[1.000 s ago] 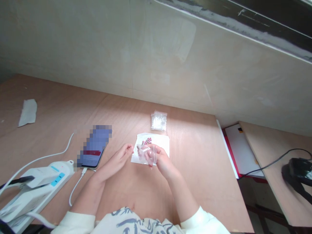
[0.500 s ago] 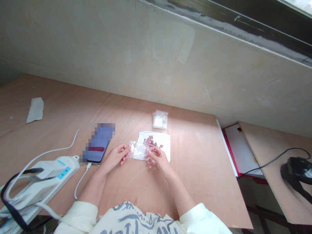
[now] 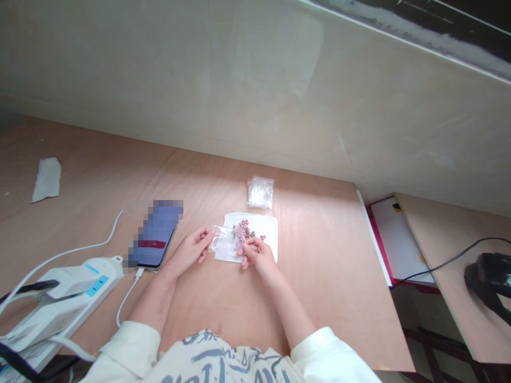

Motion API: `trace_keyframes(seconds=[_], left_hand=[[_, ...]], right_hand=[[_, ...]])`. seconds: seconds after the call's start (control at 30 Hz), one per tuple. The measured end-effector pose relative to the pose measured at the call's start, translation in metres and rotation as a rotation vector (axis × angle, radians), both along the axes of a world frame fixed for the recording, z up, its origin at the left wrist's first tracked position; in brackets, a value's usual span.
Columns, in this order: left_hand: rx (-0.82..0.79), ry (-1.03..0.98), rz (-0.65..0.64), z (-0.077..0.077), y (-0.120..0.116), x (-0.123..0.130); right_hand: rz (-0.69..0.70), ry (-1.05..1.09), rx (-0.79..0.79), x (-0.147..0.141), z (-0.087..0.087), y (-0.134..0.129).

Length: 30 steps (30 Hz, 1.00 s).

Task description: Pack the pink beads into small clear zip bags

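Pink beads (image 3: 241,230), or perhaps berries, since we cannot tell at this size, lie bunched at the upper left of a white paper sheet (image 3: 265,226). A few sit loose towards its right side. A clear plastic bag (image 3: 221,238) stretches from the sheet's left edge into the bunch. Some pink pieces seem to lie under or inside the film, while others are plainly outside it, so we judge that not all of them are bagged.

Our left hand (image 3: 192,250) holds the bag's outer end, with the fingers together and pinched on the film. Our right hand (image 3: 255,254) sits at the sheet's lower edge, its fingers (image 3: 248,246) curled together at the foot of the bunch; we cannot tell whether they grip anything.

Just above the sheet lies a second small bag (image 3: 260,193), filled with something pale. Both rest on a plywood table (image 3: 319,276). Further left are a blurred phone (image 3: 155,234), a white power strip (image 3: 75,284) with its cables, and a folded white cloth (image 3: 47,180). Nothing lies between our hands and the sheet.
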<state>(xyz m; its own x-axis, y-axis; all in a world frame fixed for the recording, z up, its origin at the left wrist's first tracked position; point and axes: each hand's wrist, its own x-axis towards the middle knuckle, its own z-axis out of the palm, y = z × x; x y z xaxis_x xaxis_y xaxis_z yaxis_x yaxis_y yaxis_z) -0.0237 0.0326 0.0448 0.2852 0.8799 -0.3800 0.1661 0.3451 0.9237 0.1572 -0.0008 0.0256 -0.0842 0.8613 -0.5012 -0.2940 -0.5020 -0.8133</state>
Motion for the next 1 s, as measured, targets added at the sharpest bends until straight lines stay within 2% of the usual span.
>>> trace_keyframes(seconds=[0.2, 0.43, 0.77, 0.87, 1.0], left_hand=[[-0.122, 0.039, -0.119, 0.008, 0.003, 0.004], [-0.031, 0.108, -0.152, 0.022, 0.006, 0.007], [-0.012, 0.081, -0.136, 0.032, 0.008, 0.017], [0.01, 0.096, -0.258, 0.04, 0.005, 0.015], [0.046, 0.153, -0.571, 0.045, 0.001, 0.005]], right_hand=[[-0.016, 0.028, -0.015, 0.002, -0.002, 0.001], [-0.008, 0.09, -0.035, 0.005, 0.004, 0.001], [-0.01, 0.129, -0.057, 0.008, 0.006, 0.0], [-0.048, 0.116, -0.036, 0.009, 0.015, -0.002], [-0.153, -0.007, 0.073, 0.018, 0.03, -0.002]])
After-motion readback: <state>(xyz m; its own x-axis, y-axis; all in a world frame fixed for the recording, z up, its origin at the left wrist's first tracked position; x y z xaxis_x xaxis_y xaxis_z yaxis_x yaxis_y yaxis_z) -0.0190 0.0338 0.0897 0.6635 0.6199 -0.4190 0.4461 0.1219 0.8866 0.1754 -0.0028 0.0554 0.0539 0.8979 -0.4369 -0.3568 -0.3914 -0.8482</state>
